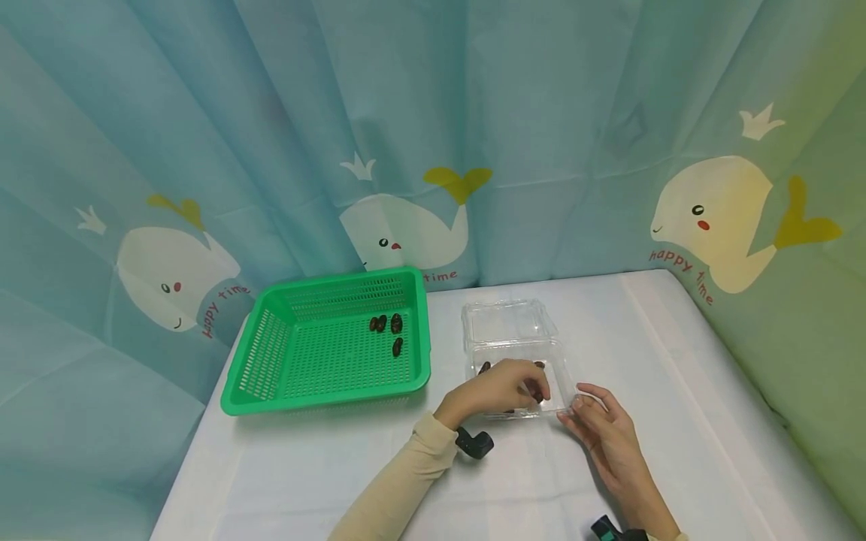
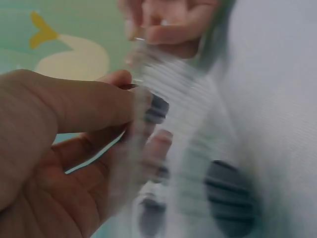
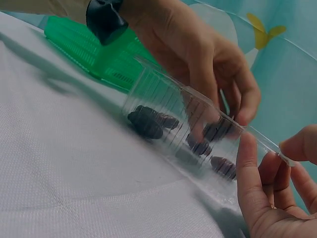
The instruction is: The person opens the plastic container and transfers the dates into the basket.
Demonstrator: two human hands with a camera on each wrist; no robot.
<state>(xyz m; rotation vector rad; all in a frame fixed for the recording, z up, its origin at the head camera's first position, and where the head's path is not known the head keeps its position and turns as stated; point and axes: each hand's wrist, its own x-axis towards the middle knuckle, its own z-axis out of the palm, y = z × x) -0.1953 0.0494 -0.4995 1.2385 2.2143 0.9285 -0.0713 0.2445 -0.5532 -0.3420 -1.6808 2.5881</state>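
Observation:
A clear plastic clamshell box (image 1: pixel 556 379) lies with its hinged lid (image 1: pixel 509 321) folded back. My left hand (image 1: pixel 504 385) reaches into it over the near side, a dark brown date (image 2: pixel 157 109) pinched between thumb and fingers. Several more dates (image 3: pixel 145 125) show through the ribbed wall on the bottom of the box. My right hand (image 1: pixel 605 428) pinches the rim at the near right corner, thumb and fingers on either side of the edge, as the right wrist view shows. Part of the contents is hidden behind my left hand.
Left of the box stands a green perforated basket (image 1: pixel 331 364) with several dates (image 1: pixel 396 324) toward its right side. A white cloth (image 1: pixel 304 481) covers the table. Behind it hangs a blue curtain (image 1: pixel 541 113) printed with whales.

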